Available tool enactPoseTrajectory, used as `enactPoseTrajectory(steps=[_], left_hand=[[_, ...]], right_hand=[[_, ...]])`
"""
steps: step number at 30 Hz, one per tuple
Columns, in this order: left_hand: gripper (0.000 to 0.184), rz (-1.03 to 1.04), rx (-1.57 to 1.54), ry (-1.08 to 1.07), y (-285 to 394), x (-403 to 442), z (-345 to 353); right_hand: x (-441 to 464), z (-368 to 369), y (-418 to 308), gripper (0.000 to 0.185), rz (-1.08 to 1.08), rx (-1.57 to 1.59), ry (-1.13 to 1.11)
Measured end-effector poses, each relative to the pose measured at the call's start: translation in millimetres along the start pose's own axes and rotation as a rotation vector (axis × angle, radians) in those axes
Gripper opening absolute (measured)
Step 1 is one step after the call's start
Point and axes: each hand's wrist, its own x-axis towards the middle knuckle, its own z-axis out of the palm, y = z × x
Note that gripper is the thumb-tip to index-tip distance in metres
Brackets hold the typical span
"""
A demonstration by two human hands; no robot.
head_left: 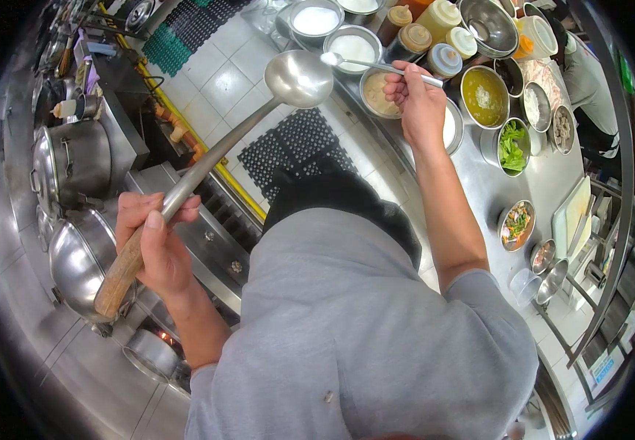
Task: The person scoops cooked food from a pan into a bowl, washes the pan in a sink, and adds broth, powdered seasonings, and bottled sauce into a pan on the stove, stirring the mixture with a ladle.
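My left hand (157, 238) is closed around the wooden-ended handle of a large steel ladle (297, 77). Its bowl looks bare inside and hangs over the gap between stove and counter. In my right hand (418, 99) a small metal spoon (376, 66) is pinched by its handle. White powder sits on the spoon's tip, at the edge of a bowl of white granules (352, 48). Just beneath my right hand is a bowl of beige powder (381, 94), and partly behind my wrist another bowl with white contents (449, 126).
Sauce bottles (414, 38) crowd the counter's far end. Bowls hold yellow-green liquid (484, 95), green leaves (512, 147) and chopped mixed food (517, 225). Left stand a lidded pot (75, 161), a wok (83, 260) and a flame (165, 336). Another person's sleeve (588, 84) shows far right.
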Motion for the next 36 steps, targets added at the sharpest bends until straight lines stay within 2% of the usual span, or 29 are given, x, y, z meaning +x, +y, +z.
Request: enactPoseTrajectory(steps=[2,4,5,6,8,10,12,13,15,22,24,27,36], left_hand=[[0.019,0.002,-0.009,-0.033,1.2,-0.3,0.6],[0.019,-0.003,-0.001,-0.038,2.4,-0.4,1.4],[0.019,-0.005,-0.008,-0.048,3.4,-0.7,0.6],[0.019,-0.005,-0.007,-0.049,4.5,-1.0,-0.9],[0.020,0.013,0.025,-0.081,5.7,-1.9,-2.6],[0.020,0.017,-0.001,-0.083,5.3,-4.0,-4.1],[0.021,0.022,-0.021,-0.088,4.4,-6.3,-6.4],[0.021,0.014,-0.022,-0.080,4.4,-6.8,-8.3],[0.023,0.003,-0.022,-0.081,6.8,-6.3,-7.8],[0.023,-0.002,-0.020,-0.120,11.9,-2.6,-4.6],[0.022,0.001,0.050,-0.030,11.9,-3.2,-0.5],[0.022,0.001,0.050,-0.010,12.6,-4.9,0.7],[0.021,0.008,0.040,-0.033,14.4,-8.6,-1.9]], right_hand=[[-13.9,3.7,-3.3,0.032,-0.033,-0.085,-0.055],[-22.8,0.9,-2.2,0.025,-0.683,-0.704,-0.139],[-19.3,-4.8,-3.6,0.019,-0.864,-0.890,-0.125],[-19.1,-10.6,-1.4,0.019,-0.863,-0.890,-0.124],[-21.5,-29.9,3.5,0.020,-0.642,-0.652,-0.022],[-30.7,-45.0,-8.4,0.025,-0.601,-0.629,0.059],[-38.4,-57.7,-14.5,0.031,-0.439,-0.586,0.081],[-39.0,-63.7,-14.1,0.031,-0.441,-0.594,0.094],[-39.9,-72.9,-6.3,0.038,-0.306,-0.585,0.068],[-32.9,-86.0,16.9,0.040,-0.162,-0.421,0.127],[-30.1,-88.6,20.0,0.037,-0.034,-0.278,0.145],[-27.1,-96.8,22.0,0.034,0.040,-0.101,0.200],[-30.7,-103.4,9.4,0.032,0.089,0.024,0.210]])
